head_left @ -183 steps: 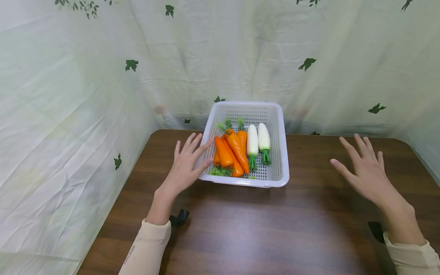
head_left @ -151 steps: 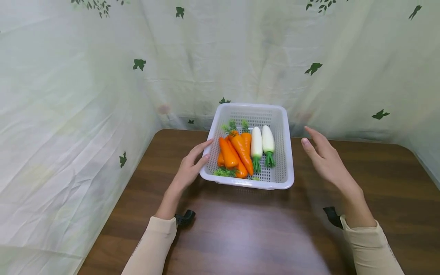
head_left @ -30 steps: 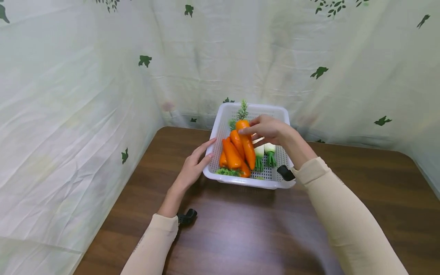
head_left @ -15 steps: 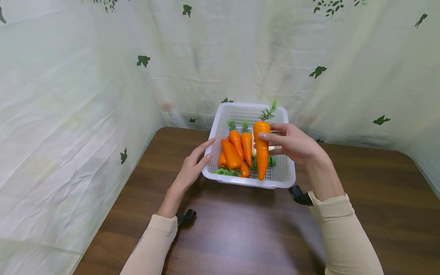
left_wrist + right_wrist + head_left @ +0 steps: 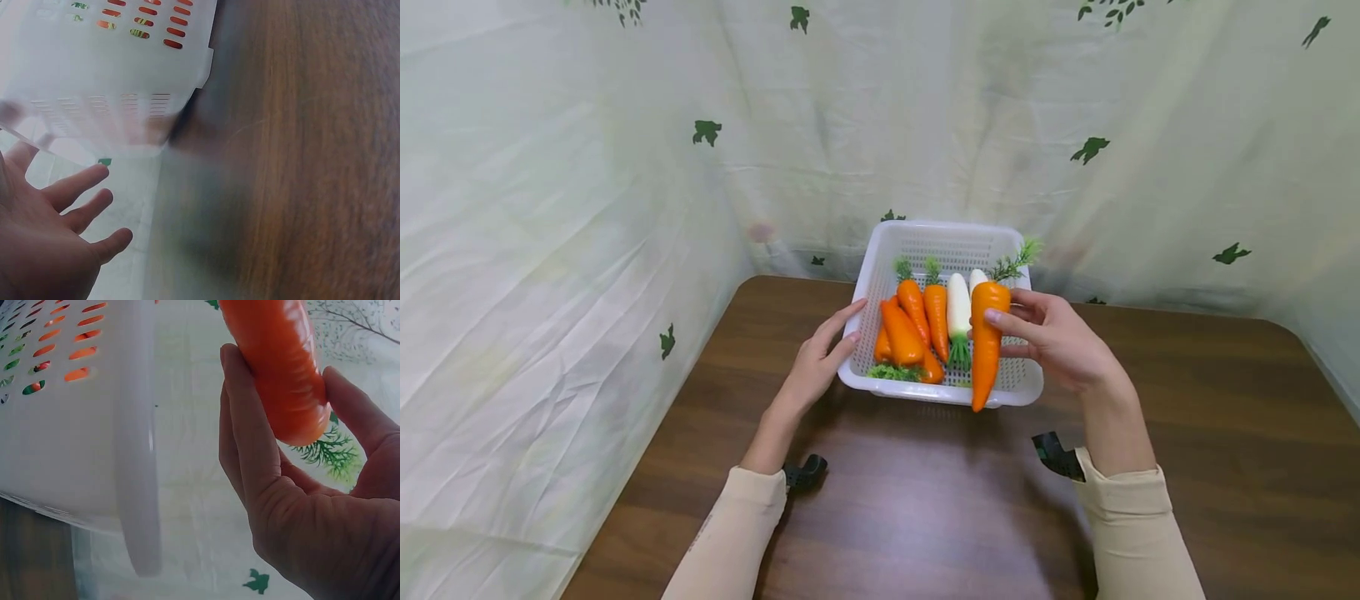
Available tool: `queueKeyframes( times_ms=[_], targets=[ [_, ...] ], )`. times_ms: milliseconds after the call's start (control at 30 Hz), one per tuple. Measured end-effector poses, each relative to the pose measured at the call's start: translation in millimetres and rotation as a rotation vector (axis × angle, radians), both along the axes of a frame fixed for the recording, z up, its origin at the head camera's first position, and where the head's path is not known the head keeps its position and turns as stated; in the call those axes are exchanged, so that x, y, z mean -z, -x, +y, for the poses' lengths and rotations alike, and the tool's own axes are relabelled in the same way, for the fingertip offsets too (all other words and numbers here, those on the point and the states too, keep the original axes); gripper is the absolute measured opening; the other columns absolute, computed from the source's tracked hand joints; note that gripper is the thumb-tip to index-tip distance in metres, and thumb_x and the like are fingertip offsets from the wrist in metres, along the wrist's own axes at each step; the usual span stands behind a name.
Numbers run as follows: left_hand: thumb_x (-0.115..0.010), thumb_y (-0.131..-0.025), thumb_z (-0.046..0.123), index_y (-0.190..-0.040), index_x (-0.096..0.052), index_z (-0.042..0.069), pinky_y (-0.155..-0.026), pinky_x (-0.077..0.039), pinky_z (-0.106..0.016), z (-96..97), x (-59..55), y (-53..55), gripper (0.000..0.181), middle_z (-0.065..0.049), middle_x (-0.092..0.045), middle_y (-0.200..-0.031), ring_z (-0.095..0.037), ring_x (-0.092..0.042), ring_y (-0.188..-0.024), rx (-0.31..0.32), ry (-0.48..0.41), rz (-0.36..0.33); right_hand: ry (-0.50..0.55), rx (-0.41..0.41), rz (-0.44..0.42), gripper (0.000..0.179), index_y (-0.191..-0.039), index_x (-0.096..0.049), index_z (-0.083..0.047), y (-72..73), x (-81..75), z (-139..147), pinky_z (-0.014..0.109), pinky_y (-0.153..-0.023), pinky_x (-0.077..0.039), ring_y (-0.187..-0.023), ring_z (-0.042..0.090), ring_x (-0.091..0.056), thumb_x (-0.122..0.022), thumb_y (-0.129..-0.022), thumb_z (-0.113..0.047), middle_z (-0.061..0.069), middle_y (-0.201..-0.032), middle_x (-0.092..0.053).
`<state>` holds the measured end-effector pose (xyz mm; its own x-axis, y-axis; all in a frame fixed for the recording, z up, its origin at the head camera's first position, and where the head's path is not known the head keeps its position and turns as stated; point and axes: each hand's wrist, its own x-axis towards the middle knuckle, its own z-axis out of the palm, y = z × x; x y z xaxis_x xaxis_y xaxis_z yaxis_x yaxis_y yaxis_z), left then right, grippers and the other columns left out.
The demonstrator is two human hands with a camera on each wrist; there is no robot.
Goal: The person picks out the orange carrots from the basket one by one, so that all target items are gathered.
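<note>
My right hand (image 5: 1060,342) pinches a large orange carrot (image 5: 988,333) between thumb and fingers, over the right side of the white plastic basket (image 5: 940,396). Its tip points down toward the front rim and its leafy top leans up to the right. In the right wrist view, the thick end of the carrot (image 5: 281,375) sits between the fingertips. My left hand (image 5: 811,358) rests at the basket's left rim, and in the left wrist view its fingers (image 5: 87,187) are spread and loosely extended. Inside the basket lie several more carrots (image 5: 902,333) and two white radishes (image 5: 958,304), one partly hidden.
The basket stands on a brown wooden table (image 5: 917,500), close to its back edge. A pale curtain (image 5: 895,125) with leaf prints hangs behind and along the left. Black wrist mounts (image 5: 1057,456) are on both wrists.
My right hand has reached into the basket, picked up the top carrot and moved it right and toward me, uncovering another carrot. My left hand has come to the left rim and stayed there.
</note>
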<state>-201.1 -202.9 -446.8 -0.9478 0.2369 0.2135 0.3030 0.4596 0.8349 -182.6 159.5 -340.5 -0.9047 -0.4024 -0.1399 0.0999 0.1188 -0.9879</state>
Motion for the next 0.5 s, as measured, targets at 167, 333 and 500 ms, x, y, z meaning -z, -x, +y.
queueKeyframes(
  times_ms=[167, 333, 500],
  targets=[
    [-0.055, -0.109, 0.038, -0.159, -0.046, 0.04, -0.119, -0.039, -0.063, 0.5, 0.8, -0.4, 0.051, 0.004, -0.043, -0.166, -0.027, -0.044, -0.149, 0.0, 0.004, -0.003, -0.03, 0.015, 0.01, 0.069, -0.16, -0.035, 0.002, 0.1, 0.3, 10, 0.037, -0.097, -0.06, -0.121, 0.017, -0.067, -0.063, -0.107, -0.032, 0.018, -0.149, -0.055],
    [-0.055, -0.109, 0.039, -0.158, -0.046, 0.041, -0.116, -0.041, -0.064, 1.6, 0.2, -0.3, 0.051, 0.004, -0.042, -0.166, -0.028, -0.045, -0.148, 0.003, -0.004, -0.015, -0.006, 0.056, 0.037, 0.064, -0.157, -0.037, 0.005, 0.6, 2.5, 42, 0.033, -0.093, -0.061, -0.115, 0.017, -0.072, -0.061, -0.108, -0.028, 0.012, -0.141, -0.061],
    [-0.055, -0.108, 0.04, -0.158, -0.046, 0.042, -0.117, -0.04, -0.064, -0.2, -0.8, -0.5, 0.05, 0.004, -0.043, -0.166, -0.028, -0.045, -0.147, -0.014, 0.005, -0.006, 0.085, 0.087, 0.035, 0.046, -0.146, -0.046, 0.005, 2.3, 9.2, 73, 0.033, -0.09, -0.062, -0.109, 0.02, -0.076, -0.059, -0.109, -0.019, 0.008, -0.123, -0.073]
  ],
)
